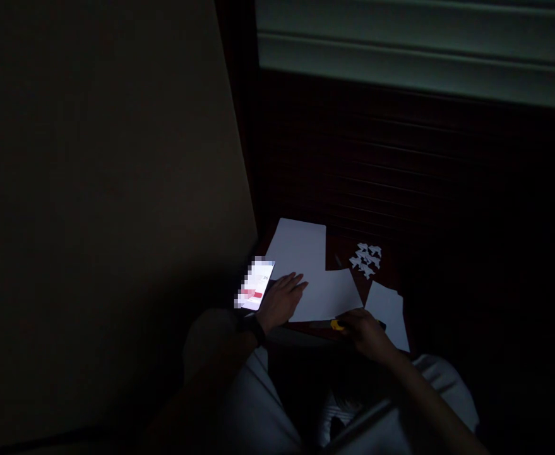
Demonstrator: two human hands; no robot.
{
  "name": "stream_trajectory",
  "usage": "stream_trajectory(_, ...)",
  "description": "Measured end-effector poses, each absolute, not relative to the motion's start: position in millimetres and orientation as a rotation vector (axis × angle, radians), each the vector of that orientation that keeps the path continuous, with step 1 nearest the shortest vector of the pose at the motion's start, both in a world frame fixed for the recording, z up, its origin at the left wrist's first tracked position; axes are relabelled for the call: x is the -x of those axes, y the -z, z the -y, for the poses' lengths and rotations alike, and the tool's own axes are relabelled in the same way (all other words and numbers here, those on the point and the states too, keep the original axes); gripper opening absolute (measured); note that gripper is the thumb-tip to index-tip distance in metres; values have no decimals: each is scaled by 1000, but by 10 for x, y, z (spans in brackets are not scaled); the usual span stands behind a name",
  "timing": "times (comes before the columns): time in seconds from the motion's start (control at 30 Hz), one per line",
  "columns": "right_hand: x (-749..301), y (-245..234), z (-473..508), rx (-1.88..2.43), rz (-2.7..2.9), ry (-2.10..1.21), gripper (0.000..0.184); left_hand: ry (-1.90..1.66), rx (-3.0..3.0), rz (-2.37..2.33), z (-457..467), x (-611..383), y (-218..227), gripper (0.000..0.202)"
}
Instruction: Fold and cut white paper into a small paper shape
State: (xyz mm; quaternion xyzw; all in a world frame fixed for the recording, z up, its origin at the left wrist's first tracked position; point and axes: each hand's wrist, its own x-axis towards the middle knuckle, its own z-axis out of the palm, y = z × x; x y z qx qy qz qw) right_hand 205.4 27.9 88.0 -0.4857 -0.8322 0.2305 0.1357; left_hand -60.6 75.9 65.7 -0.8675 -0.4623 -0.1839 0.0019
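Note:
My left hand (285, 297) lies flat on a white sheet of paper (324, 297), fingers stretched out, with a dark band on the wrist. In my right hand (367, 332) is a utility knife (337, 325) with a yellow and black body. Its long blade (319, 325) points left along the near edge of the sheet. Whether the blade touches the paper I cannot tell. Another white sheet (300, 243) lies farther back, next to the first one. A lit phone (257, 285) sits just left of my left hand.
Several small folded or cut paper pieces (366, 260) are heaped at the back right of the small dark red table (338, 243). More white paper (388, 309) lies at the right. A pale wall (116, 158) stands left, dark slats (353, 145) behind. The surroundings are very dark.

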Motion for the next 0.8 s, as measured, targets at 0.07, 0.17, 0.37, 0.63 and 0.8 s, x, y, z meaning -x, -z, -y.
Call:
stream_trajectory(0.07,-2077,-886,-281,1404,2426,-646,30,562,2715,1438,-757,609,-647,41)
stream_trajectory(0.17,-2097,-905,-285,1410,2433,-630,31,537,2710,1429,-749,603,-636,41)
stream_trajectory(0.37,-2130,-965,-319,1405,2466,-627,29,527,2701,1419,-754,605,-611,41)
stream_trajectory(0.63,-2257,-994,-396,1462,2469,-617,26,569,2717,1411,-748,628,-591,42)
stream_trajectory(0.8,-2341,-1023,-447,1480,2507,-475,18,562,2719,1424,-743,625,-588,41)
